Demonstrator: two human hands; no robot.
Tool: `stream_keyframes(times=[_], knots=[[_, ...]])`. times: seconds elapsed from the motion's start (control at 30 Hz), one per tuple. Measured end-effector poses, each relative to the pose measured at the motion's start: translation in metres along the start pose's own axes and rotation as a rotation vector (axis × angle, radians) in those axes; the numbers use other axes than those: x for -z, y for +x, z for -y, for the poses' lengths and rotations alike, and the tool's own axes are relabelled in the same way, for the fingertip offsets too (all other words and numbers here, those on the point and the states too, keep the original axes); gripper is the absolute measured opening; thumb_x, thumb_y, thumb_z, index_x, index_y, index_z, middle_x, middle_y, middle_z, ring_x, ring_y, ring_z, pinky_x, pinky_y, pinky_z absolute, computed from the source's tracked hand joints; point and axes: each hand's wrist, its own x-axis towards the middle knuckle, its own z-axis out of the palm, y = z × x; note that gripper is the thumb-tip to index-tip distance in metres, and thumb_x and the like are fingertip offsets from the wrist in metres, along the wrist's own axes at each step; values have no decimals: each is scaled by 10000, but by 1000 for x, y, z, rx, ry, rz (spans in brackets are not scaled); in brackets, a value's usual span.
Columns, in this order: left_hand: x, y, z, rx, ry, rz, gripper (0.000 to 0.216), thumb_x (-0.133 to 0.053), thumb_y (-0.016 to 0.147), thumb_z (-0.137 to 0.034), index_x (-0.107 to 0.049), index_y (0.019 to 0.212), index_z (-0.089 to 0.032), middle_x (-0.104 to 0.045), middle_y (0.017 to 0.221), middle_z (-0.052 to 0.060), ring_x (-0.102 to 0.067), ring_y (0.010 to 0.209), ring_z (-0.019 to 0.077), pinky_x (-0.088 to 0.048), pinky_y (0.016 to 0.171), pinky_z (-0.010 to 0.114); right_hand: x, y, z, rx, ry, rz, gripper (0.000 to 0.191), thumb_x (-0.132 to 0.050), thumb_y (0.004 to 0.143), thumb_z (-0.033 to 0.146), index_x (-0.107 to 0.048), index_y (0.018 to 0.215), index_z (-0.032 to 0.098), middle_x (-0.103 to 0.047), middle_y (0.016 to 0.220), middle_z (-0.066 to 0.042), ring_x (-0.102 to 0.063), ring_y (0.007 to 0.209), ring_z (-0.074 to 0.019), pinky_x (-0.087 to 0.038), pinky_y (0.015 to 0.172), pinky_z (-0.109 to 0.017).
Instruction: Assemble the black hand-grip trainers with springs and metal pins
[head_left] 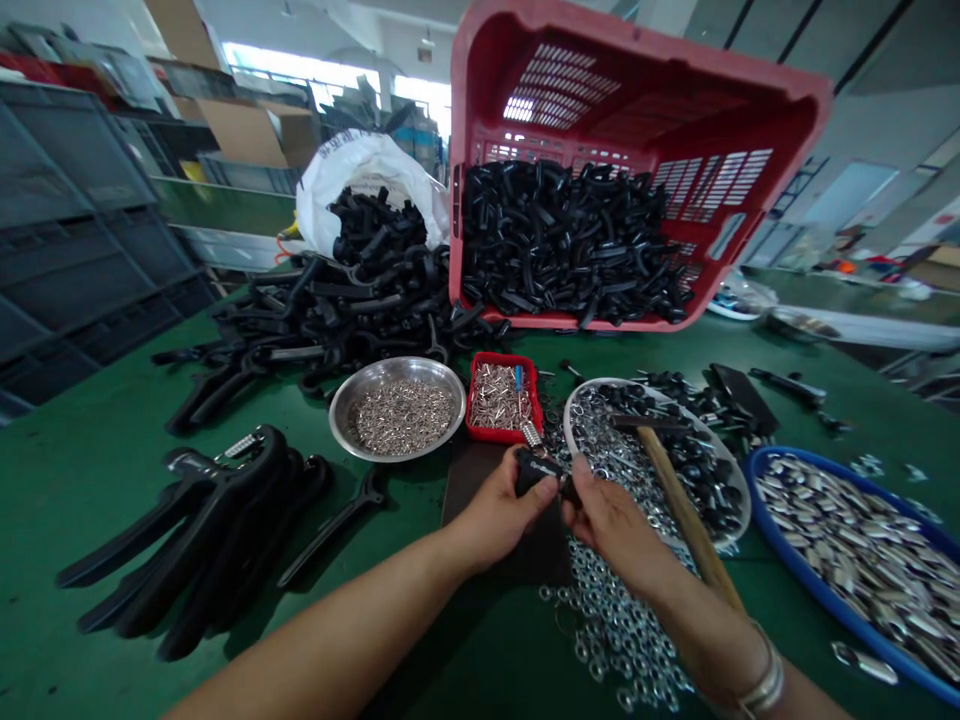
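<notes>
In the head view, my left hand is closed around a black plastic handle with pale lettering. A silver coil spring sticks up from it. My right hand pinches a small dark knob at the handle's right end; the fingers partly hide where the two meet. Both hands are above a dark mat. Just behind them is a red tray of small metal pins, with a blue-handled tool in it. A white tray of washers and black knobs lies beside my right hand.
A hammer rests across the white tray. Loose nuts spread in front. A steel bowl and black clamp handles are at left. Behind stands a red crate of black parts; at right is a blue tray.
</notes>
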Motion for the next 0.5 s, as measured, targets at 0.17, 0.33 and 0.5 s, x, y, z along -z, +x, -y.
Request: stream_keyframes(times=[0.17,0.33,0.5], knots=[[-1,2,1,50,-174,-48,428,-636,685,-438,-441,956,-170,-405,583,-85,-311,418,31,-257,415,179,10,7,6,69,-39,181,548,-252,833,612,-464,554,192,-401,484,30,-372,466,-97,-298,463,-238],[-2,2,-2,1,-96,-107,426,-640,666,-463,-411,891,-183,-407,572,-93,-340,418,33,-267,415,180,2,13,3,-231,137,287,668,41,791,662,-318,441,220,-200,345,67,-190,323,-87,-197,358,-231],[2,4,-6,131,-231,-112,407,-637,657,-465,-391,833,-193,-335,513,-112,-298,398,33,-245,392,168,2,12,-2,206,-509,-162,541,-240,827,598,-551,685,178,-557,617,-53,-522,580,-162,-374,531,-280]])
